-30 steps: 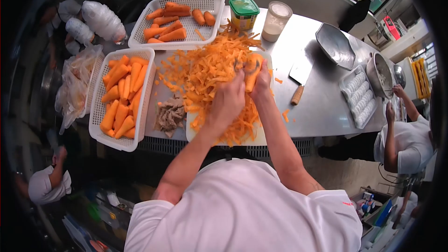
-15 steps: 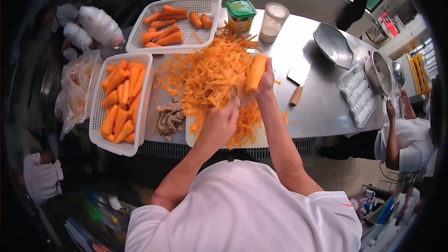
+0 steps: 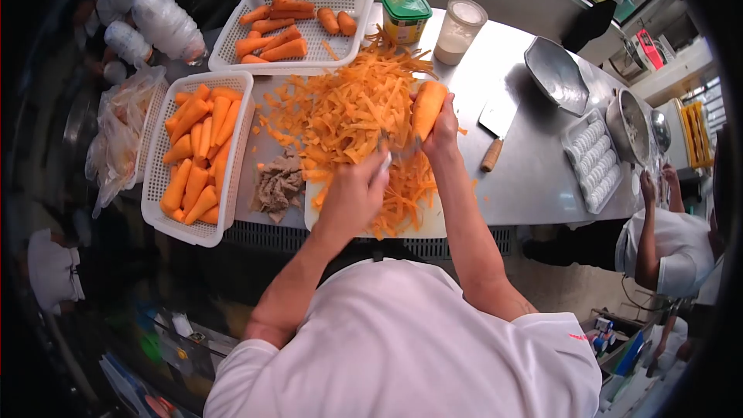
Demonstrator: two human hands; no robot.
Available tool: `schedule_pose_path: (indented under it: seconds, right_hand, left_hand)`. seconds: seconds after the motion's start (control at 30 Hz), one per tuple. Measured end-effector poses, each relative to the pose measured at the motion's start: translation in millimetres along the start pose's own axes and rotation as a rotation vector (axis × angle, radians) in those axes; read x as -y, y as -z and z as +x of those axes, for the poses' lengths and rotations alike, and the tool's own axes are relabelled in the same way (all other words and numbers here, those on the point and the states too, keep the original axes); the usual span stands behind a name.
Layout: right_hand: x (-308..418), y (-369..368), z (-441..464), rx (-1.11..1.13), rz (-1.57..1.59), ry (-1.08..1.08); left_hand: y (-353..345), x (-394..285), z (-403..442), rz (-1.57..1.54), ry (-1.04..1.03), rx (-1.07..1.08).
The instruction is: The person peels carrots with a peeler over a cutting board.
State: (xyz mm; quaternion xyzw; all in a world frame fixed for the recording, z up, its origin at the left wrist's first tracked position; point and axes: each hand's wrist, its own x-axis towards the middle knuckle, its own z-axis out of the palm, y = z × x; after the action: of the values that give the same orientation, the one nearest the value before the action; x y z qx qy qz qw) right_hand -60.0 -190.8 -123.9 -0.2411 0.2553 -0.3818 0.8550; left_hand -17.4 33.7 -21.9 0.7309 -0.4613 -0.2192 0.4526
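In my right hand (image 3: 443, 130) is a thick peeled-looking carrot (image 3: 429, 107), tilted, its lower end toward the board. My left hand (image 3: 357, 190) is closed around a peeler (image 3: 386, 156), smeared by motion, close to the carrot's lower end. Beneath and beyond both hands spreads a big heap of carrot peels (image 3: 348, 108), partly covering a white cutting board (image 3: 433, 220). A crumpled brown cloth (image 3: 279, 183) lies left of the board. Bright smooth carrots (image 3: 186, 147) fill the left white basket (image 3: 152, 205); darker, rougher carrots (image 3: 284, 48) lie in the far basket (image 3: 356, 19).
A green-lidded tub (image 3: 406, 15) and a clear container (image 3: 460, 29) stand behind the heap. To the right lie a wooden-handled cleaver (image 3: 495, 128), a dark tray (image 3: 556, 73), a tray of white pieces (image 3: 594, 159) and a metal bowl (image 3: 628, 128). A co-worker (image 3: 669, 240) stands at far right.
My left hand has shifted slightly left and down, with the peeler still near the carrot's lower end. The right hand holds the carrot in nearly the same place. The view has tilted slightly.
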Motion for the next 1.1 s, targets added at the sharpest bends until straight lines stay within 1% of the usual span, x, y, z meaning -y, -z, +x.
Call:
schedule_pose_path:
  seconds: [0.03, 0.07, 0.1, 0.17, 0.2, 0.27, 0.3, 0.33, 0.37, 0.4, 0.47, 0.57, 0.6, 0.63, 0.67, 0.7, 0.73, 0.77, 0.8, 0.83, 0.87, 0.97, 1.03, 1.07, 1.1]
  right_hand:
    - [1, -9, -7, 0.005, 0.006, -0.056]
    - [-3, -13, -9, 0.019, 0.002, -0.064]
    - [-7, -16, -11, 0.054, -0.002, -0.093]
    - [-14, -15, -7, 0.09, 0.0, -0.131]
    - [-10, -24, -14, 0.092, 0.001, -0.133]
    - [9, -52, -29, -0.048, 0.061, -0.097]
    - [5, -30, -15, -0.049, 0.043, -0.054]
    - [7, -20, -7, -0.058, 0.042, -0.046]
    - [5, -9, -3, -0.02, -0.016, -0.041]
    - [1, -4, -5, 0.021, -0.075, -0.046]
    - [-9, -15, -11, 0.005, -0.121, -0.03]
    - [-14, -26, -24, -0.018, -0.176, -0.067]
    - [-11, -32, -25, -0.052, -0.106, -0.093]
    - [-8, -35, -23, -0.089, -0.031, -0.113]
    - [-10, -27, -18, -0.096, -0.023, -0.106]
    - [-12, -13, -7, -0.122, 0.021, -0.06]
    - [-10, -10, -5, -0.145, 0.059, -0.019]
    - [-8, -5, -5, -0.152, 0.056, -0.022]
    - [-3, -11, -12, -0.076, 0.016, -0.053]
    - [-1, -16, -17, 0.006, -0.022, -0.085]
    - [-5, -15, -14, 0.015, -0.025, -0.088]
    - [-14, -18, -12, 0.08, -0.115, -0.13]
    - [-5, -45, -26, -0.041, 0.019, -0.168]
    - [-3, -43, -22, -0.046, 0.028, -0.158]
    - [-2, -35, -18, -0.11, 0.014, -0.126]
  left_hand:
    - [7, -5, 23, 0.003, 0.003, -0.088]
    - [13, -7, 43, 0.007, 0.002, -0.179]
    - [10, -3, 57, 0.008, 0.007, -0.194]
    - [-4, 10, 76, 0.073, -0.05, -0.221]
    - [-5, 8, 62, 0.075, -0.049, -0.223]
    - [-8, -1, 21, 0.159, -0.039, -0.143]
    - [-6, 2, 10, 0.155, -0.046, -0.129]
    - [0, 7, 1, 0.093, -0.02, -0.037]
    - [2, 11, -7, 0.03, 0.017, 0.054]
    - [2, 9, -1, 0.026, 0.031, 0.057]
    - [9, 0, 42, 0.011, -0.021, -0.195]
    - [-10, 15, 71, 0.055, -0.065, -0.26]
    - [-9, 13, 60, 0.058, -0.069, -0.263]
    - [-8, 7, 38, 0.102, -0.043, -0.192]
    - [-7, 2, 19, 0.144, -0.015, -0.113]
    - [-2, -1, 7, 0.142, -0.022, -0.101]
    - [5, -2, -4, 0.081, 0.015, 0.017]
    - [7, -2, -11, 0.019, 0.059, 0.132]
    - [7, 0, -3, 0.015, 0.071, 0.133]
    - [8, 2, 18, 0.009, 0.004, -0.036]
    - [9, 2, 40, 0.006, -0.072, -0.211]
    - [-4, 12, 75, 0.043, -0.047, -0.242]
    - [-7, 5, 43, 0.103, -0.041, -0.211]
    - [-10, 0, 25, 0.155, -0.036, -0.168]
    - [-6, 0, 12, 0.153, -0.043, -0.151]
